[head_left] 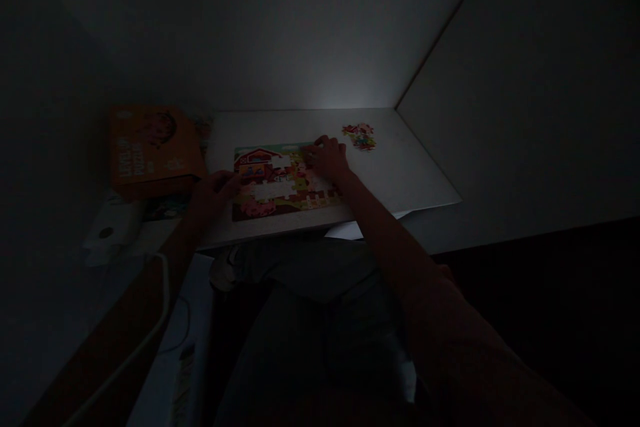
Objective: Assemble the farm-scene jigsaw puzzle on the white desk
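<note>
A jigsaw puzzle with a farm picture, a red barn and pink pigs, lies on the white tabletop. White gaps show in its upper middle and centre. My left hand is at the puzzle's left edge, its bent fingers closed on the border. Over the upper right part of the puzzle is my right hand, fingers bent downward and drawn together. Whatever is under those fingertips is hidden in the dim light. Beyond this hand, a small pile of loose puzzle pieces lies toward the back right.
An orange puzzle box stands at the left, with dark printed items partly beneath and behind it. A white object sits below the box. Walls rise behind and to the right of the white table. A pale cable crosses my left forearm.
</note>
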Tool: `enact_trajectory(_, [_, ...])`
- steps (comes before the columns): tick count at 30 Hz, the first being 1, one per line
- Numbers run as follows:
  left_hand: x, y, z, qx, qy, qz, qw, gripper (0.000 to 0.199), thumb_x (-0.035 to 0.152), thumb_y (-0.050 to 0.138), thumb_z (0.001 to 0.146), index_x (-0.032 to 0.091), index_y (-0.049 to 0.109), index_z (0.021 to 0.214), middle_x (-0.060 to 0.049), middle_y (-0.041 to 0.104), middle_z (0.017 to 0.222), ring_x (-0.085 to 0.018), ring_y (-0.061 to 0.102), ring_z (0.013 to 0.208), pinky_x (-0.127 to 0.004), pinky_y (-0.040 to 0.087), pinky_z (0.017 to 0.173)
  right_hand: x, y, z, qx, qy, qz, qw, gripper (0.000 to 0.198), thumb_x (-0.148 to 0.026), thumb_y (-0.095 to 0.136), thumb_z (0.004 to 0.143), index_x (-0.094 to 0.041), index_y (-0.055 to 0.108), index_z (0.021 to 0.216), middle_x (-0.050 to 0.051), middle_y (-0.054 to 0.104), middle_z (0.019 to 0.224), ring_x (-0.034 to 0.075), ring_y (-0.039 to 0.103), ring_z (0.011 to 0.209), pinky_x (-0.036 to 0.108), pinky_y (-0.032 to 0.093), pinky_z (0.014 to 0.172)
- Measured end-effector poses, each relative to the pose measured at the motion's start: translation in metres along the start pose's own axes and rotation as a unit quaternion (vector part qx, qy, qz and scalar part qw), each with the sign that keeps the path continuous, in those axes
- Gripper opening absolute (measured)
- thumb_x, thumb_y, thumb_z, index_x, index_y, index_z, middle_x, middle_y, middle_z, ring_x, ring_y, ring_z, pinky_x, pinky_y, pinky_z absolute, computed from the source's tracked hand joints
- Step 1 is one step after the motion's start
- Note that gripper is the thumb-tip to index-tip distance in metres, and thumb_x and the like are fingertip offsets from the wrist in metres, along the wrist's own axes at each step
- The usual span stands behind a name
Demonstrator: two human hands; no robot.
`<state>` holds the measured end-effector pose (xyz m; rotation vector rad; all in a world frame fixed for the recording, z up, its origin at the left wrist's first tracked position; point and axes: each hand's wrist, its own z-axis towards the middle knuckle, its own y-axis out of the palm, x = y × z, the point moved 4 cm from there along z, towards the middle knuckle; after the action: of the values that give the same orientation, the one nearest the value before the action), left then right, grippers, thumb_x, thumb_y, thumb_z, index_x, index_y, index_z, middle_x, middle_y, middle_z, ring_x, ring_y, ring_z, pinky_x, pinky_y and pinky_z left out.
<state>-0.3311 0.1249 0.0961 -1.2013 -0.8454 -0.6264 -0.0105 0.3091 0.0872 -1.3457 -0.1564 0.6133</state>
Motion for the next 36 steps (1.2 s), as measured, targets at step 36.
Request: enact_trajectory(36, [0.003,0.005,-0.001,0.001,-0.009,0.014,1.000,0.065,0.085,0.076,0.089,0.024,0.080,0.111,-0.011,0.086,0.111,-0.034,0.079,0.104,-0.045,0.062,0.093,0.036,-0.023,0.001,0.079,0.051,0.491,0.866,0.056,-0.074,0.091,0.087,-0.030,0.071,0.116,0.006,0.082,0.110,0.027,0.083,0.099,0.045,0.072,0.092])
